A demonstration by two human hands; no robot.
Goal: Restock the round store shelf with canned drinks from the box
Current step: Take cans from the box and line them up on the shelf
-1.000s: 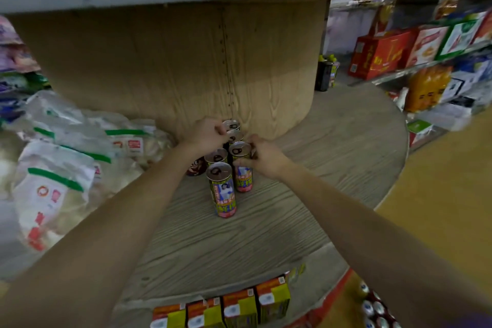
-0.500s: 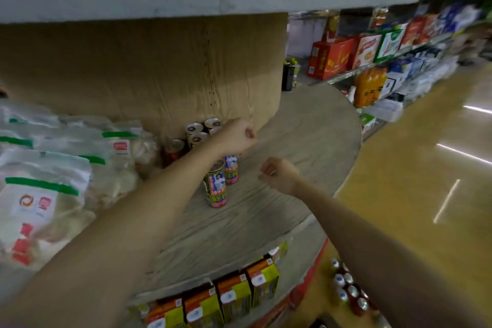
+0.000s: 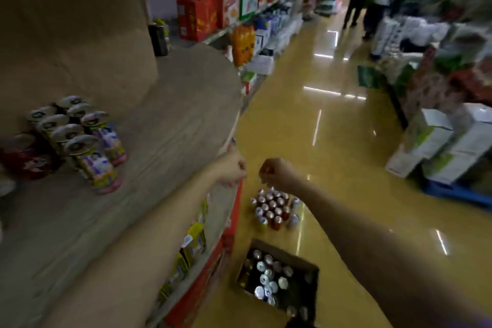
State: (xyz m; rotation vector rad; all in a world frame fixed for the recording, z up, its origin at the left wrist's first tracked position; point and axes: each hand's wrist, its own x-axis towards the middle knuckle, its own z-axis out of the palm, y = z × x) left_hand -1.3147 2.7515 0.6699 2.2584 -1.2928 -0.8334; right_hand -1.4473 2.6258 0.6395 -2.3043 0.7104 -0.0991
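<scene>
Both hands have come back off the cans since a moment ago, and we're now looking down the aisle. Our left hand (image 3: 232,169) hangs at the rim of the round shelf (image 3: 170,125), fingers curled in on nothing; our right hand (image 3: 277,172) sits just beside it over the floor, a closed fist, empty too. Back on the shelf, the stocked cans (image 3: 80,138) stand upright in a tight cluster by the wooden core. Down below, the open box (image 3: 308,269) rests on the yellow floor (image 3: 332,154) with can tops showing inside, and a loose group of cans (image 3: 273,208) stands just beyond it.
</scene>
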